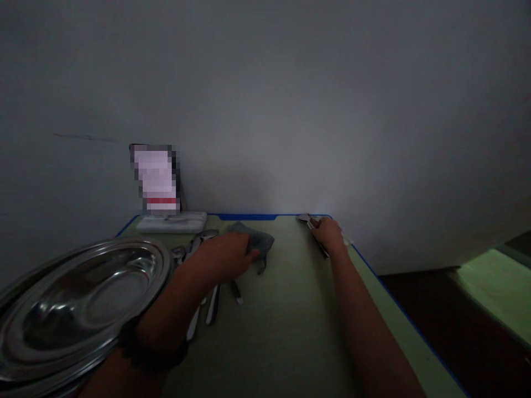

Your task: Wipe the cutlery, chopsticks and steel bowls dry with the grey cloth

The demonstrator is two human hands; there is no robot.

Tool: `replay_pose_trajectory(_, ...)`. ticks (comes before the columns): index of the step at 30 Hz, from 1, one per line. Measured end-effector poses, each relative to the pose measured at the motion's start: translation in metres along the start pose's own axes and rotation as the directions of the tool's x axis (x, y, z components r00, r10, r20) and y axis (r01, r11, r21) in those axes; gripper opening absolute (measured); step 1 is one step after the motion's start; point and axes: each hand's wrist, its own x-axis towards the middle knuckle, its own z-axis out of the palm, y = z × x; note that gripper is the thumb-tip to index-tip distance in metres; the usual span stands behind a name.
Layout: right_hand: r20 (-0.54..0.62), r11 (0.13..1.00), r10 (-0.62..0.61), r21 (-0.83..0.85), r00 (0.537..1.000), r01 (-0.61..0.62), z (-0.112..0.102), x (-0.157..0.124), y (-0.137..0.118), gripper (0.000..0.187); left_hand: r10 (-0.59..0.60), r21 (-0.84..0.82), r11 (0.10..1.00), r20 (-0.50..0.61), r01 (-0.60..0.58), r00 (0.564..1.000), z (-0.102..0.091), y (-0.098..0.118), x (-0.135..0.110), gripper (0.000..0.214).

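My left hand (pixel 230 253), with a black band at the wrist, is closed on a grey cloth (pixel 261 240) above the table. Below and beside that hand lie several pieces of cutlery, among them a spoon (pixel 208 234) and dark handles (pixel 213 305); my forearm hides part of them. At the table's far right, my right hand (pixel 329 233) is closed around a small bunch of cutlery. A spoon bowl (pixel 303 218) and what look like fork tines show past its fingers, with handles below. The exact number of pieces cannot be made out.
Large oval steel trays (pixel 160 265) are stacked at the left. Behind them a blurred-out screen stands on a white marbled base (pixel 172 222). The pale green table (pixel 286 331) has a blue edge and meets a grey wall. Another green surface (pixel 498 293) is at the right.
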Motion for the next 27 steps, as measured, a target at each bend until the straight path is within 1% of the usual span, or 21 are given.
replay_pose_trajectory(5, 0.020, 1.000, 0.007, -0.004, 1.000, -0.007, 0.001, 0.000, 0.000, 0.028, -0.004, 0.011, 1.000, -0.004, 0.004, 1.000, -0.001, -0.001, 0.000, 0.034)
replay_pose_trajectory(9, 0.027, 1.000, 0.021, -0.005, 0.999, -0.021, 0.001, -0.002, 0.000, 0.028, -0.034, 0.017, 0.999, 0.004, 0.033, 0.999, 0.000, -0.002, 0.002, 0.034)
replay_pose_trajectory(14, 0.020, 1.000, 0.020, -0.004, 1.000, -0.020, -0.002, -0.006, -0.002, 0.029, -0.036, -0.008, 0.999, 0.006, 0.037, 0.999, -0.003, -0.012, 0.002, 0.038)
replay_pose_trajectory(17, 0.002, 0.998, -0.061, 0.017, 0.998, 0.061, -0.011, -0.011, -0.014, 0.033, -0.042, -0.003, 0.999, 0.004, 0.042, 0.999, -0.010, -0.023, 0.000, 0.032)
replay_pose_trajectory(19, 0.008, 0.983, -0.174, 0.052, 0.985, 0.174, -0.019, -0.018, -0.030, 0.034, -0.082, 0.028, 0.996, -0.002, 0.082, 0.997, -0.016, -0.031, -0.002, 0.029)
replay_pose_trajectory(20, 0.031, 0.963, -0.259, 0.085, 0.965, 0.255, -0.023, -0.023, -0.040, 0.033, -0.109, 0.051, 0.993, -0.003, 0.109, 0.994, -0.018, -0.035, -0.003, 0.028)
replay_pose_trajectory(21, 0.069, 0.932, -0.351, 0.127, 0.934, 0.341, -0.025, -0.030, -0.049, 0.031, -0.132, 0.071, 0.989, 0.001, 0.132, 0.991, -0.019, -0.038, -0.003, 0.027)
replay_pose_trajectory(22, 0.121, 0.878, -0.465, 0.188, 0.877, 0.440, -0.027, -0.037, -0.059, 0.030, -0.149, 0.087, 0.985, 0.011, 0.148, 0.989, -0.019, -0.041, -0.004, 0.026)
replay_pose_trajectory(23, 0.174, 0.826, -0.553, 0.240, 0.815, 0.509, -0.028, -0.044, -0.068, 0.030, -0.159, 0.095, 0.983, 0.025, 0.156, 0.987, -0.018, -0.043, -0.005, 0.025)
replay_pose_trajectory(25, 0.248, 0.727, -0.682, 0.329, 0.688, 0.603, -0.027, -0.058, -0.082, 0.038, -0.165, 0.095, 0.983, 0.057, 0.160, 0.985, -0.013, -0.044, -0.004, 0.022)
replay_pose_trajectory(26, 0.266, 0.694, -0.717, 0.352, 0.644, 0.627, -0.025, -0.064, -0.087, 0.046, -0.168, 0.091, 0.983, 0.070, 0.161, 0.983, -0.009, -0.043, -0.004, 0.022)
replay_pose_trajectory(27, 0.273, 0.668, -0.743, 0.368, 0.612, 0.647, -0.022, -0.069, -0.090, 0.056, -0.172, 0.085, 0.983, 0.080, 0.165, 0.982, -0.004, -0.042, -0.003, 0.022)
